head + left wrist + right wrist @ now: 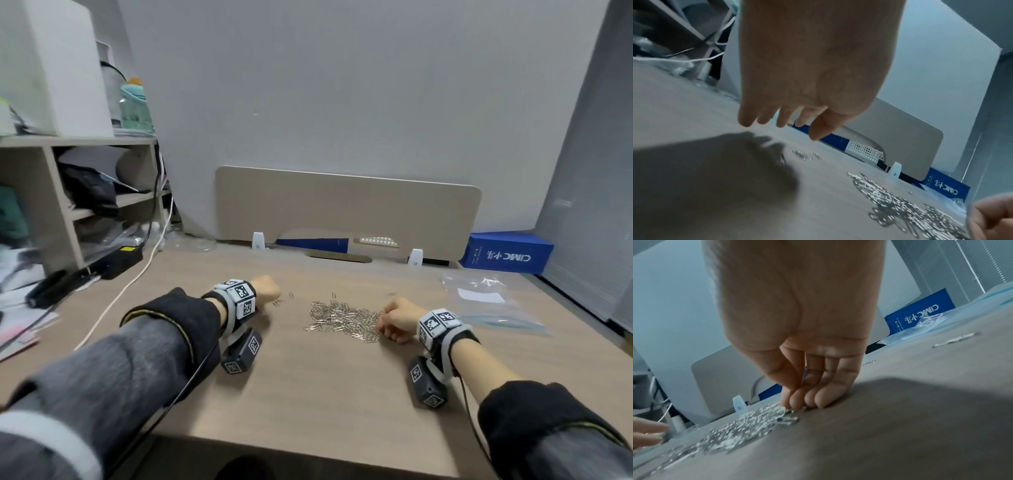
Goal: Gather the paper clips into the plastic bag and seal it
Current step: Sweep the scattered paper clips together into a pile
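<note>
A heap of silver paper clips point(342, 320) lies mid-table. My right hand point(394, 322) sits at the heap's right edge. In the right wrist view, the right hand point(797, 400) has its fingers curled down and its thumb bunched against them, with the tips on clips point(756, 426) at the pile's rim. My left hand point(269, 287) hovers left of the heap beside a few stray clips point(282, 300). Its fingers point(785, 120) hang loose and hold nothing. The clear zip plastic bag point(489, 305) lies flat to the right of my right hand, untouched.
A blue CIMC box point(507, 253) stands at the back right, and a beige partition point(346, 205) runs along the desk's rear. On the left are a cluttered shelf unit point(68, 192), a white cable point(137, 274) and a black adapter point(120, 260). One lone clip point(391, 294) lies behind my right hand.
</note>
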Motion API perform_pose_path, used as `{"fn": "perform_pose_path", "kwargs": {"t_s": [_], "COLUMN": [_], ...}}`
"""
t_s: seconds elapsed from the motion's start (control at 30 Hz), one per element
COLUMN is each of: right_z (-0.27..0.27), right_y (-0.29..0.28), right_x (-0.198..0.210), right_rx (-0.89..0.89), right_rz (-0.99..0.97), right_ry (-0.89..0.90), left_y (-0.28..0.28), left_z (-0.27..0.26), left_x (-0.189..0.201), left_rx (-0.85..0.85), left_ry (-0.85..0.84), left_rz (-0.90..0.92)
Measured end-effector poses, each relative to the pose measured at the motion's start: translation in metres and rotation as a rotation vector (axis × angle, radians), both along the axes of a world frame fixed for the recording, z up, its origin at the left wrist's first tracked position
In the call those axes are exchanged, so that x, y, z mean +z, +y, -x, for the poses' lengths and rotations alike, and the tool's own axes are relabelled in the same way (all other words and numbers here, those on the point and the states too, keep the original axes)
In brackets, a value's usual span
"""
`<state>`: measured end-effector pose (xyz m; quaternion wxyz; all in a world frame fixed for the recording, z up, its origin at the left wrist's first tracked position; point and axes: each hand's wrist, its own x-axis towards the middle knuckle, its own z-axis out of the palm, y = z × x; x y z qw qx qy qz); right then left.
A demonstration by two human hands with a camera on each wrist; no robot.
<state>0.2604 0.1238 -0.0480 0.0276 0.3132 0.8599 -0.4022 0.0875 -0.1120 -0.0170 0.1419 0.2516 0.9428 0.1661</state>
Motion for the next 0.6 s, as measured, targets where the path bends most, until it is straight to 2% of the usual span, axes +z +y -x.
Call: {"fn": "perform_pose_path", "kwargs": {"t_s": [0.1,0.33,0.43,0.53,0.6], "right_z": [0.006,0.011,0.01,0.009,0.009], "right_y": [-0.007,-0.018,-0.022,-0.021,-0.018], "right_x": [-0.002,0.0,0.002,0.002,0.001], "right_rx": [-0.018,-0.002,0.025,0.037,0.04], "right_rz": [-0.016,-0.02,-0.016,0.004,0.017], "right_ry": [-0.012,-0.045,-0.029,-0.021,-0.022], "left_y": [0.006,0.031,0.037,0.035,0.03], "left_z": [-0.008,-0.029,-0.026,-0.015,-0.005], "left_x": [-0.014,-0.017,-0.029,-0.029,-0.022], "left_rx": [-0.021,-0.218,-0.294,-0.202,-0.112], "left_ry": [-0.124,-0.16,-0.206,-0.255,-0.184], "left_rz": [0.101,0.187,0.055,-0.149,-0.225]}}
